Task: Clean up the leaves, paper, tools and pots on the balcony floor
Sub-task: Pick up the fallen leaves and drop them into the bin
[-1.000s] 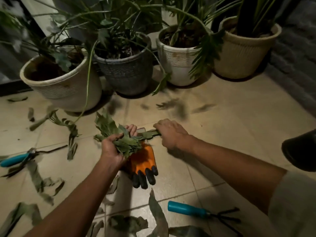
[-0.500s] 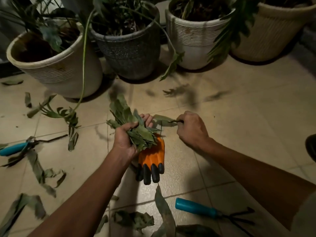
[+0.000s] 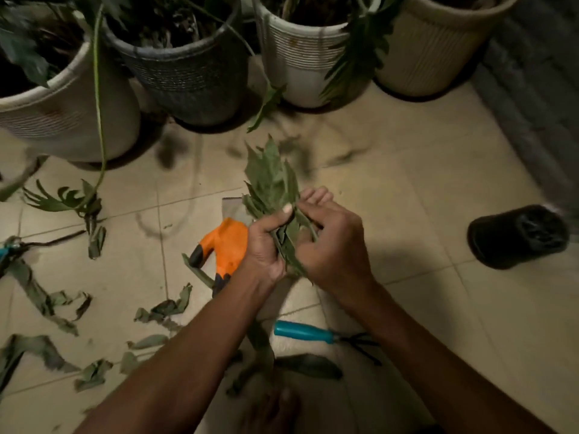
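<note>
The right hand has just brought its leaf over, so both it and the left hand are now clasping the leaf bundle above the orange glove.

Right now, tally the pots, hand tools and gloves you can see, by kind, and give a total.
Planted pots along the back: 4 (cream, dark grey, white ribbed, beige)
Small black pot on its side: 1
Teal-handled tools: 2 (rake, one at left edge)
Orange glove: 1
Total: 8
</note>
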